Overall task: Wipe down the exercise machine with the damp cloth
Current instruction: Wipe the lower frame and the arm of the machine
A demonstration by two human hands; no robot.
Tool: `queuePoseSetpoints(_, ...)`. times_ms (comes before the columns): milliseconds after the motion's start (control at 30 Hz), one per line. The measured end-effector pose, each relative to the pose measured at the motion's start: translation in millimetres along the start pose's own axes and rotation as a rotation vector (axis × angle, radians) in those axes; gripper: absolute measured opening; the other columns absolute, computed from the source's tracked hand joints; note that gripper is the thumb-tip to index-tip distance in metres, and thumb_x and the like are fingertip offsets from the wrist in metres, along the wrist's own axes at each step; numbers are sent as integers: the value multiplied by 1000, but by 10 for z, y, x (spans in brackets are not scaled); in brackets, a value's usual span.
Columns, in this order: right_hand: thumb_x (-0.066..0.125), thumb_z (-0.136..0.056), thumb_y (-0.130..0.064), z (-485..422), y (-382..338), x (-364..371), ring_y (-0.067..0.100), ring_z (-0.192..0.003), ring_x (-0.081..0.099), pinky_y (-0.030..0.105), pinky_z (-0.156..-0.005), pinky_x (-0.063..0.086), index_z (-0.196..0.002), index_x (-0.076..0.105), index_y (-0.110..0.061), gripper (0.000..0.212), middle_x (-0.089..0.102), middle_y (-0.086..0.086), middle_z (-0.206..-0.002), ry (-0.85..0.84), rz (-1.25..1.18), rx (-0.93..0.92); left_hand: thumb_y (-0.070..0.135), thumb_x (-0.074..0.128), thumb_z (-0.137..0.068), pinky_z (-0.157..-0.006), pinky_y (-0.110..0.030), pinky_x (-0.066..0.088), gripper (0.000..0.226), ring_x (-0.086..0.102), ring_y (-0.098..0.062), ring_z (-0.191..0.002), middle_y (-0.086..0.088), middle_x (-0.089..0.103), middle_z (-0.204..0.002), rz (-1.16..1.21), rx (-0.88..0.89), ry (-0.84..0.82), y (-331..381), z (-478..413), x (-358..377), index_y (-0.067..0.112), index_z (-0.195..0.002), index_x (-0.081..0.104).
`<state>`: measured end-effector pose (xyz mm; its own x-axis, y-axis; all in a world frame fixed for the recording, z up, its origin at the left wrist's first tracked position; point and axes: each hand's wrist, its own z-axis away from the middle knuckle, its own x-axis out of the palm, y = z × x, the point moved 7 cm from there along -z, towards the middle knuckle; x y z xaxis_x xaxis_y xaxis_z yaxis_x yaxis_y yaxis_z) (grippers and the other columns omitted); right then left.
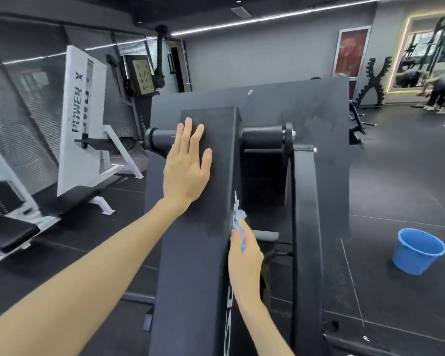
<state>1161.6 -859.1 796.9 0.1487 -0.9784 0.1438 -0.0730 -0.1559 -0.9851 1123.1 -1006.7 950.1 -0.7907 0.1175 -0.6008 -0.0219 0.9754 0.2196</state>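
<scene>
Right hand (244,250) holds the blue cloth (239,222) against the side of the black machine (198,253). Left hand (186,163) lies flat on top, fingers straight. Blue bucket (419,250) sits on the floor.

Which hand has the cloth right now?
The right hand grips the blue cloth against the black beam's side edge; the left hand lies flat and empty on top.

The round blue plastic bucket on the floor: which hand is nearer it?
Right. The right hand wipes the beam's side facing the round blue plastic bucket; the left hand rests farther off.
</scene>
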Motion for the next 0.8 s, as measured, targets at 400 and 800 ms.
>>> queuePoseSetpoints(400,26,-100,-26,-579,-78,37,25,-92,45,33,-78,34,-95,41,-21,17,53,1,-95,-5,378,84,35,33,-97,-93,-33,42,51,4,-8,-146,8,12,-158,88,-16,-15,-15,-16,-49,24,-146,30)
queuePoseSetpoints(800,55,-86,-2,-389,-1104,583,26,-131,45,46,-113,25,-124,61,-8,39,55,2,-135,185,872,-952,2,35,-93,-104,-5,17,49,13,1,-142,9,29,-153,718,-112,-55,-209,-13,-80,22,-135,48)
